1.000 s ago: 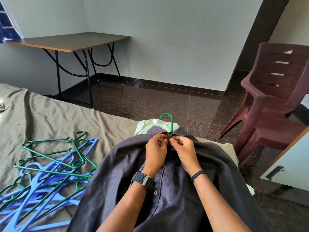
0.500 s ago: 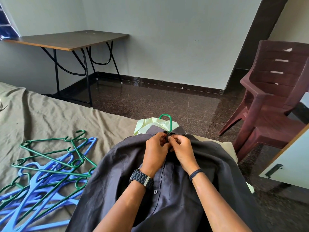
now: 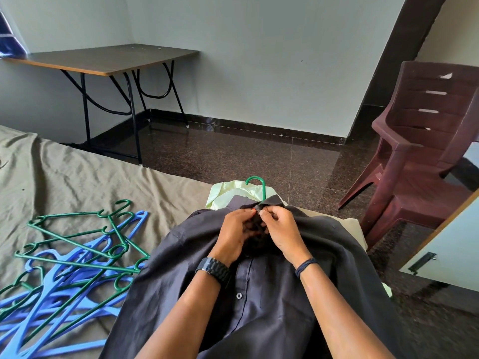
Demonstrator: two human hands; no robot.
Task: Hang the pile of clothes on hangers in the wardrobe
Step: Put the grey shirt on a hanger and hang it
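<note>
Both hands have slid a bit lower on the collar vs 1 s ago, fingers bunching the cloth more; little else shifted. Left hand (image 3: 233,235) & right hand (image 3: 281,230) sit centre frame, fingertips meeting, each pinching the neck of the shirt (image 3: 261,301), prob. doing up the top button. Can't see the button itself, it's hidden under the fingers. Shirt is dark grey, spread flat on the bed (image 3: 77,177), filling lower centre. Green hook of its hanger (image 3: 256,183) pokes out just above the collar, so the hanger's already inside.

Under the shirt, upper edge, a pale green garment (image 3: 233,191) shows; looks like the rest of the pile. Spare hangers (image 3: 67,263), green & blue, lie tangled lower left.

Shirt looks light, soft, floppy: it'll sag and may slip off the hanger's shoulders if lifted by the fabric. Best grab is the hook, w/ 1 hand steadying the collar.
</note>
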